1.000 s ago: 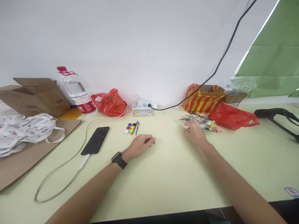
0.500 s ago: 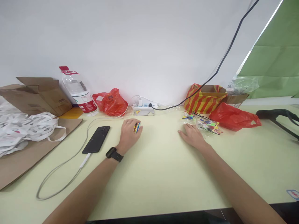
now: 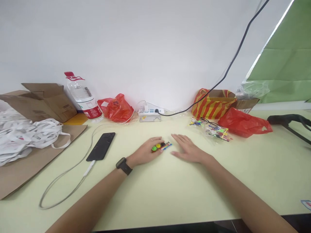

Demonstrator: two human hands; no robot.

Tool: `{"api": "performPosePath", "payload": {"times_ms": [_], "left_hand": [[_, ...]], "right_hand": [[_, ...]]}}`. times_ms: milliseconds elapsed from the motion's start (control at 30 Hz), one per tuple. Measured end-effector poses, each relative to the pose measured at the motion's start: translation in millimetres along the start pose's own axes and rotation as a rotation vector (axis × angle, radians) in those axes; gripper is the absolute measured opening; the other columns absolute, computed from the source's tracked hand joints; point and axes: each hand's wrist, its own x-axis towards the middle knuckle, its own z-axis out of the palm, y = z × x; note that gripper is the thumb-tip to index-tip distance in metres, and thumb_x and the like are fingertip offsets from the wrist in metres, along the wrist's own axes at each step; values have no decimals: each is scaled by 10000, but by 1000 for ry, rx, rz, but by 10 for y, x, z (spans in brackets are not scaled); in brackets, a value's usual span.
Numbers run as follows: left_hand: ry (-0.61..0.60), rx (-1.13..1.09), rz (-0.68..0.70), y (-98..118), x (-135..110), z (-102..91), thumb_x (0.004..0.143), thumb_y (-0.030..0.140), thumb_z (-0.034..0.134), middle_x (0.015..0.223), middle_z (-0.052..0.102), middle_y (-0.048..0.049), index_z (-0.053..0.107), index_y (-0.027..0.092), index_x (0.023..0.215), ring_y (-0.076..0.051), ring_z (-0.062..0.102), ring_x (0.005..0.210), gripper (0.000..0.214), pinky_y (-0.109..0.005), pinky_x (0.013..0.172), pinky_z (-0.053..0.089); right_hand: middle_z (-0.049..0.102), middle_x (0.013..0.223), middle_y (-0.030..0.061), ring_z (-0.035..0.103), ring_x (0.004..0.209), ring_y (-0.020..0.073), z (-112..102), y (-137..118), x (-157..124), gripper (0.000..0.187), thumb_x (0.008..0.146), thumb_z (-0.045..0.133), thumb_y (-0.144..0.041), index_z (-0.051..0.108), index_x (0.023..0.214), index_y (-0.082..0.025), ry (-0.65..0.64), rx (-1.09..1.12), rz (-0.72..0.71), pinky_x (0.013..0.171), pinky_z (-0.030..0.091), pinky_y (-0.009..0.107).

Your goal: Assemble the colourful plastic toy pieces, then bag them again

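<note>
Just left of the table's middle, my left hand [image 3: 147, 151] is closed round a small bundle of colourful plastic pieces [image 3: 158, 146]. Green, yellow and black round parts show between thumb and fingers, with thin blue and red parts sticking out to the right. What exactly the pieces are, I cannot make out. Facing it, my right hand [image 3: 187, 149] rests low over the table with thumb and fingers apart and nothing in it. A short gap separates its fingertips from the bundle.
Clear bags of small coloured parts [image 3: 216, 132] and glasses [image 3: 206, 121] lie at the right, by a red plastic bag [image 3: 245, 123] and a striped bag [image 3: 211, 105]. A phone [image 3: 101, 146] on a cable lies left. Behind stand a power strip [image 3: 150, 112] and a bottle [image 3: 85, 102].
My left hand has moved right and nearer me with the coloured pieces, now more exposed. My right hand has moved left, away from the clear bags, towards the left hand.
</note>
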Motion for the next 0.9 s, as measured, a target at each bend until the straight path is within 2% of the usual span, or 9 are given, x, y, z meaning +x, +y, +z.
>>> {"api": "performPosePath", "payload": {"times_ms": [100,200,300,367,433,533,633,767,900], "left_hand": [[-105,-157,95,305,-12,121,982,315,614,1537,538,-96,554,278,1468,-255,490,1427,490,-452,1207,393],[-84,-278,123,435,9,144,965,288,647,1511,563,-101,560,281,1455,-269,517,1396,498,-462,1184,415],[-42,-330,91,398,41,104,933,326,699,1407,634,-112,597,272,1403,-276,602,1270,484,-444,1097,481],[-22,-326,58,337,50,79,925,357,708,1299,675,-103,645,264,1328,-257,641,1163,418,-402,1018,514],[-17,-296,20,289,48,68,912,391,720,1191,688,-90,693,255,1227,-232,657,1044,344,-361,921,530],[-22,-240,-39,273,38,66,882,450,739,1081,679,-74,727,247,1126,-209,636,917,317,-330,804,517],[-6,-223,-62,306,34,40,922,464,677,1049,682,-77,735,236,1109,-207,627,905,301,-329,794,507],[-31,-268,-68,302,36,-61,995,303,515,1110,710,-72,733,243,1149,-228,638,1027,273,-357,918,510],[-37,-270,-76,191,37,-136,899,200,583,1122,709,-67,760,245,1081,-241,640,1089,258,-379,995,508]], "right_hand": [[273,1704,69,204,1578,330,-14,-88,-38,936,911,603,-684,161,1661,-339,-89,71,-51,1280,152,559],[334,1678,70,261,1560,323,-20,-106,-39,859,920,639,-624,251,1636,-353,-82,160,-102,1268,202,560],[519,1538,103,454,1432,314,-32,-139,-7,709,913,698,-511,437,1546,-326,-6,273,-141,1178,377,509],[634,1369,100,582,1253,288,-47,-189,18,575,916,703,-439,546,1452,-304,2,360,-142,1057,481,447],[689,1181,75,638,1023,240,-62,-246,35,462,925,684,-394,613,1368,-282,-31,443,-125,891,534,372],[676,1004,36,587,793,180,-77,-300,41,399,899,697,-360,652,1284,-260,-76,527,-75,692,502,295],[648,888,6,558,721,157,-98,-297,31,305,863,720,-328,672,1151,-237,-111,578,-17,631,467,269],[623,818,-9,551,674,136,-162,-262,19,124,839,727,-297,667,903,-209,-157,617,-2,609,452,254],[658,834,5,555,665,135,-227,-231,11,90,830,720,-273,704,894,-212,-179,570,4,589,448,248]]}}
